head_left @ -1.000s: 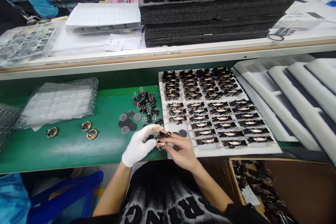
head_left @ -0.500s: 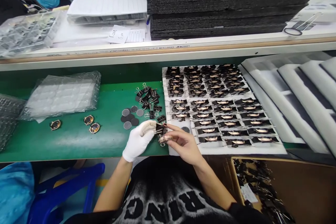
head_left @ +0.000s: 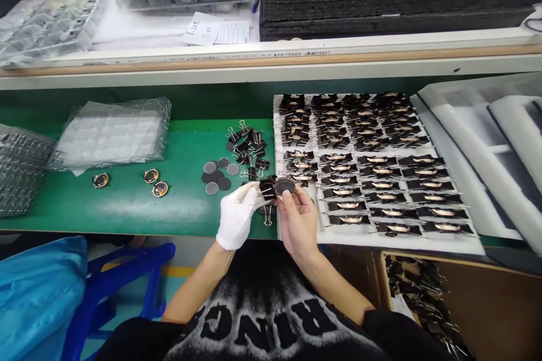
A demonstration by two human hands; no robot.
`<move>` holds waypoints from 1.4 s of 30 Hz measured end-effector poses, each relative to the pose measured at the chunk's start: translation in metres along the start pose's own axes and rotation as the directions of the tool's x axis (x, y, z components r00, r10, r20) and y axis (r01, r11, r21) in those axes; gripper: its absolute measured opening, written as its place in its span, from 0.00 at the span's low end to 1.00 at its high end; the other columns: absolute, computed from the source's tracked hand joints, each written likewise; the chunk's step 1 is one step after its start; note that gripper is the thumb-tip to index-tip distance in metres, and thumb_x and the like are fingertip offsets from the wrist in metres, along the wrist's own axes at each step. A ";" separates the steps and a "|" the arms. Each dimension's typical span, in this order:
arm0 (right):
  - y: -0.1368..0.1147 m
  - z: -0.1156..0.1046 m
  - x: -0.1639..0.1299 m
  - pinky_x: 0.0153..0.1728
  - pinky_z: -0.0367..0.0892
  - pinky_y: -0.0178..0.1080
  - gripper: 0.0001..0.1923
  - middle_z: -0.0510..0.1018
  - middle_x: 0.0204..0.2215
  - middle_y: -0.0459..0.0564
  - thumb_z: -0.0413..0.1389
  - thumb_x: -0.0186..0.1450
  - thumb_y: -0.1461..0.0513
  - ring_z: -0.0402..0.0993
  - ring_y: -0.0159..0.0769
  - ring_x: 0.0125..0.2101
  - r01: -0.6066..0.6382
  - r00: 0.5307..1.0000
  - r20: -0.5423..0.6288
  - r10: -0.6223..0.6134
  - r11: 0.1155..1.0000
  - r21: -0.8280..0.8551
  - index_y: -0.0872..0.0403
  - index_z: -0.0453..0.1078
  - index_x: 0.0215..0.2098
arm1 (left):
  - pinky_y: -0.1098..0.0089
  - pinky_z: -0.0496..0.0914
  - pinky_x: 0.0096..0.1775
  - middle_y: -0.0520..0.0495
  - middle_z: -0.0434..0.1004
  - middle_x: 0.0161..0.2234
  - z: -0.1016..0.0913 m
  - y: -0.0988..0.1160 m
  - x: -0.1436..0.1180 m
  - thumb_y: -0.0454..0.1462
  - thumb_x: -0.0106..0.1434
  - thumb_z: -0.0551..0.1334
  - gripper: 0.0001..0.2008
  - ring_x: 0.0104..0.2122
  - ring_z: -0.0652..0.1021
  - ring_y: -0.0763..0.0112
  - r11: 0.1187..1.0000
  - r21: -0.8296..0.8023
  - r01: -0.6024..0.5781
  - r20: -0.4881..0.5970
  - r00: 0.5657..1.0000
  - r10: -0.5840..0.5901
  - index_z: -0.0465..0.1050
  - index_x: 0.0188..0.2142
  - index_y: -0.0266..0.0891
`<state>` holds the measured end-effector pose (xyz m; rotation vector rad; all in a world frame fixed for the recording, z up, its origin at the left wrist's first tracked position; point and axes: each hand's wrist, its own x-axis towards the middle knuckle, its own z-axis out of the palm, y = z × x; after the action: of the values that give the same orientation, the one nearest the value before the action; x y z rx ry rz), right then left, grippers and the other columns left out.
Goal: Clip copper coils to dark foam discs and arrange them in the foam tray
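My left hand, in a white glove, is closed on a black binder clip. Bare, my right hand pinches a round piece with a dark disc face and a metallic rim, right beside the clip. Whether the clip bites on the round piece I cannot tell. Below my fingers lies another binder clip. To the left are several loose grey and black discs, and behind them a heap of binder clips. A white foam tray on the right carries rows of clipped round pieces.
Three round gold-rimmed parts lie on the green table. Clear plastic trays stand at the left, white foam trays at the far right. A box of clips sits below the edge. A white shelf runs across the back.
The round piece in my right hand has turned so its dark disc face shows. Both hands have moved slightly away from my body, and the whole view has shifted.
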<state>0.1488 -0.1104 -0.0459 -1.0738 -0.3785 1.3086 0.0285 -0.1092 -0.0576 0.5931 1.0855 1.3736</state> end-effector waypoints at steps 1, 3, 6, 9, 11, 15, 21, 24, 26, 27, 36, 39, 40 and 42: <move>0.002 0.001 -0.001 0.49 0.75 0.43 0.19 0.84 0.42 0.49 0.73 0.57 0.53 0.80 0.35 0.42 0.015 1.000 -0.003 -0.015 1.000 -0.023 0.51 0.78 0.42 | 0.53 0.82 0.49 0.38 0.86 0.44 0.003 0.001 -0.001 0.48 0.61 0.73 0.22 0.44 0.86 0.55 1.000 -0.022 0.002 -0.008 1.000 -0.003 0.81 0.47 0.34; 0.005 0.002 -0.001 0.50 0.75 0.43 0.19 0.84 0.41 0.50 0.72 0.57 0.53 0.80 0.36 0.41 0.055 0.999 0.001 -0.055 0.996 -0.072 0.52 0.78 0.43 | 0.54 0.82 0.50 0.37 0.86 0.45 0.007 0.004 -0.002 0.48 0.61 0.73 0.22 0.45 0.86 0.54 0.999 -0.052 0.002 -0.025 1.000 -0.004 0.81 0.47 0.33; 0.008 0.005 -0.002 0.48 0.75 0.42 0.19 0.84 0.39 0.50 0.71 0.58 0.53 0.80 0.36 0.40 0.113 0.994 0.017 -0.112 0.986 -0.123 0.52 0.78 0.43 | 0.54 0.81 0.52 0.36 0.85 0.45 0.012 0.005 -0.004 0.47 0.62 0.73 0.22 0.47 0.85 0.53 0.997 -0.082 0.002 -0.034 0.999 -0.005 0.80 0.47 0.32; 0.008 0.008 -0.003 0.48 0.74 0.41 0.18 0.84 0.39 0.50 0.71 0.59 0.54 0.79 0.36 0.40 0.118 0.993 0.019 -0.117 0.986 -0.115 0.52 0.77 0.43 | 0.54 0.80 0.53 0.37 0.85 0.46 0.014 0.002 -0.007 0.48 0.63 0.72 0.22 0.47 0.85 0.53 0.997 -0.081 -0.003 -0.032 0.999 0.000 0.79 0.48 0.33; 0.006 0.009 -0.003 0.49 0.74 0.41 0.17 0.83 0.40 0.49 0.71 0.58 0.54 0.79 0.35 0.41 0.088 0.996 0.008 -0.087 0.994 -0.073 0.52 0.77 0.43 | 0.55 0.80 0.52 0.37 0.85 0.47 0.012 0.003 -0.009 0.50 0.64 0.70 0.22 0.47 0.85 0.54 0.999 -0.024 -0.024 0.006 1.000 0.024 0.79 0.49 0.34; -0.014 0.003 0.000 0.51 0.73 0.41 0.15 0.82 0.40 0.46 0.72 0.57 0.55 0.78 0.33 0.41 0.044 0.999 0.005 -0.044 0.998 0.056 0.50 0.77 0.39 | 0.60 0.79 0.48 0.39 0.85 0.47 -0.011 0.018 -0.001 0.51 0.73 0.59 0.23 0.41 0.85 0.63 0.920 0.324 -0.223 0.115 0.974 0.196 0.76 0.56 0.38; -0.044 -0.017 0.006 0.34 0.76 0.35 0.15 0.77 0.35 0.42 0.73 0.56 0.52 0.78 0.32 0.36 -0.073 0.994 0.093 0.057 0.983 0.171 0.48 0.77 0.35 | 0.67 0.73 0.41 0.49 0.82 0.33 -0.050 0.048 0.031 0.44 0.74 0.58 0.14 0.32 0.81 0.69 0.230 0.897 -0.378 0.303 0.903 0.304 0.81 0.43 0.41; -0.041 -0.018 0.005 0.32 0.76 0.32 0.17 0.77 0.34 0.43 0.74 0.55 0.51 0.78 0.31 0.35 -0.115 0.986 0.134 0.097 0.984 0.133 0.49 0.78 0.36 | 0.63 0.70 0.44 0.45 0.81 0.42 -0.053 0.052 0.037 0.47 0.71 0.62 0.15 0.40 0.80 0.63 -0.118 0.820 -0.560 0.570 0.816 0.095 0.80 0.50 0.44; -0.036 -0.017 0.003 0.32 0.76 0.31 0.17 0.78 0.34 0.44 0.73 0.56 0.50 0.77 0.30 0.35 -0.154 0.977 0.165 0.136 0.983 0.102 0.49 0.79 0.37 | 0.61 0.68 0.44 0.44 0.80 0.45 -0.054 0.053 0.039 0.48 0.70 0.64 0.18 0.43 0.78 0.60 -0.267 0.717 -0.643 0.661 0.750 -0.029 0.77 0.55 0.46; -0.033 -0.017 0.002 0.32 0.76 0.31 0.18 0.79 0.34 0.44 0.73 0.56 0.50 0.77 0.30 0.34 -0.174 0.972 0.174 0.156 0.980 0.094 0.49 0.80 0.39 | 0.61 0.67 0.43 0.43 0.79 0.46 -0.055 0.054 0.041 0.47 0.70 0.64 0.17 0.43 0.78 0.59 -0.316 0.672 -0.670 0.686 0.724 -0.075 0.77 0.55 0.47; -0.022 -0.030 0.000 0.31 0.77 0.34 0.20 0.82 0.28 0.44 0.75 0.53 0.50 0.78 0.33 0.28 -0.257 0.929 0.249 0.274 0.961 -0.100 0.49 0.81 0.40 | 0.62 0.62 0.38 0.42 0.82 0.32 -0.071 0.045 0.075 0.41 0.73 0.59 0.12 0.31 0.76 0.64 -0.294 0.724 -0.624 0.685 0.699 0.204 0.82 0.44 0.45; -0.016 -0.027 -0.001 0.40 0.79 0.41 0.17 0.86 0.36 0.50 0.73 0.56 0.49 0.82 0.38 0.36 -0.170 0.925 0.309 0.221 0.968 -0.185 0.49 0.81 0.37 | 0.61 0.66 0.41 0.42 0.83 0.32 -0.061 0.042 0.065 0.44 0.70 0.62 0.11 0.32 0.78 0.62 -0.082 0.819 -0.568 0.549 0.731 0.405 0.83 0.41 0.45; -0.014 -0.025 -0.001 0.46 0.79 0.44 0.16 0.86 0.44 0.52 0.72 0.57 0.50 0.83 0.41 0.42 -0.119 0.922 0.340 0.187 0.970 -0.210 0.49 0.82 0.38 | 0.61 0.67 0.42 0.42 0.84 0.34 -0.056 0.041 0.058 0.45 0.70 0.62 0.12 0.34 0.79 0.62 0.026 0.827 -0.562 0.493 0.746 0.449 0.83 0.41 0.44; -0.010 -0.020 0.000 0.57 0.73 0.48 0.13 0.80 0.58 0.54 0.71 0.60 0.52 0.79 0.44 0.54 -0.011 0.905 0.410 0.115 0.969 -0.247 0.49 0.82 0.39 | 0.63 0.70 0.41 0.44 0.83 0.35 -0.043 0.041 0.041 0.45 0.72 0.60 0.14 0.34 0.79 0.64 0.272 0.792 -0.547 0.392 0.796 0.461 0.83 0.41 0.43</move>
<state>0.1698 -0.1179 -0.0484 -1.0002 -0.8519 1.5859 -0.0343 -0.0738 -0.0512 1.9399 1.6149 1.1628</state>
